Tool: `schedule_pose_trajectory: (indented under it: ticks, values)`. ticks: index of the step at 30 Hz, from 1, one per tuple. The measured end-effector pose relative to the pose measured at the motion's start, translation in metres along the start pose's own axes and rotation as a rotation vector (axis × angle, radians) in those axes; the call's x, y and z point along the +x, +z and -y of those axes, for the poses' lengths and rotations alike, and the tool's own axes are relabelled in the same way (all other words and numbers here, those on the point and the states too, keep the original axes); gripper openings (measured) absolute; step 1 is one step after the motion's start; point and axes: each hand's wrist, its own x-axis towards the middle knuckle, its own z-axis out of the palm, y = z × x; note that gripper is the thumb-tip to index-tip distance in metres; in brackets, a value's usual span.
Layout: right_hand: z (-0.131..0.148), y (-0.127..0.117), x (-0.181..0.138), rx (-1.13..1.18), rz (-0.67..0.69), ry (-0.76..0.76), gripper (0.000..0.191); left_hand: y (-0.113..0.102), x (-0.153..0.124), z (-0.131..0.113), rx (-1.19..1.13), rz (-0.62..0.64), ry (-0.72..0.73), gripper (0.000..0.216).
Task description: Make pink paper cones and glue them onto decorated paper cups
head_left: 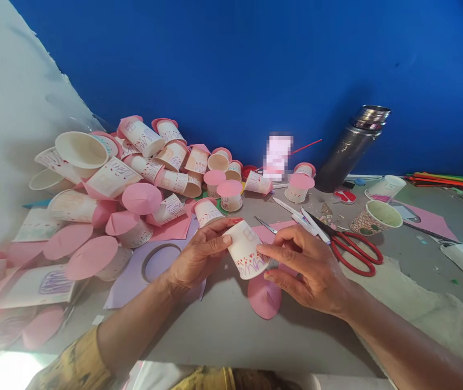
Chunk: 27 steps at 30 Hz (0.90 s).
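A white paper cup [247, 250] with red dots, purple scribbles and a small drawn window is tilted between my two hands. My left hand [199, 252] grips its left side, thumb on the wall near the narrow end. On the right side, my right hand [304, 268] touches the cup with its fingertips; the far fingers are hidden. Just below the cup, a pink paper cone [264, 297] lies on the grey table. Left of my left wrist, a roll of tape [145, 265] rests on lilac paper [123, 281].
Many decorated cups with pink cone tops [142, 199] are heaped at the left. Red-handled scissors [357, 253], pens [288, 208] and a green-lined patterned cup [377, 218] lie or stand at the right. A dark flask [343, 154] stands by the blue wall [231, 65].
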Motion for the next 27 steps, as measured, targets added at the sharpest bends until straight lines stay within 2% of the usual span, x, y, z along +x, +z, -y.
schedule_pose_trajectory:
  ticks: [5, 8, 10, 14, 17, 21, 27]
  values:
    - [0.0, 0.001, 0.0, 0.027, 0.019, 0.013, 0.028, 0.0, -0.001, 0.0, 0.014, -0.022, 0.012, 0.044]
    - [0.001, 0.0, 0.0, 0.157, -0.012, 0.059, 0.031, -0.001, -0.001, 0.001, 0.017, -0.034, 0.008, 0.045]
    - [0.001, -0.002, 0.0, 0.327, -0.021, 0.195, 0.029, -0.003, -0.001, 0.001, 0.016, -0.032, 0.002, 0.046]
    - [-0.004, -0.005, 0.004, 0.825, -0.005, 0.693, 0.027, -0.005, 0.001, 0.002, 0.02, -0.033, -0.004, 0.047]
    - [-0.008, -0.006, 0.008, 1.152, -0.025, 0.934, 0.028, -0.006, 0.002, 0.001, 0.029, -0.035, 0.011, 0.045]
    - [-0.009, -0.006, 0.013, 1.333, -0.058, 1.051, 0.026, -0.007, 0.001, 0.001, 0.048, -0.016, 0.045, 0.043]
    - [-0.01, -0.005, 0.015, 1.318, -0.076, 1.085, 0.029, -0.007, 0.001, 0.001, 0.093, -0.032, 0.087, 0.038]
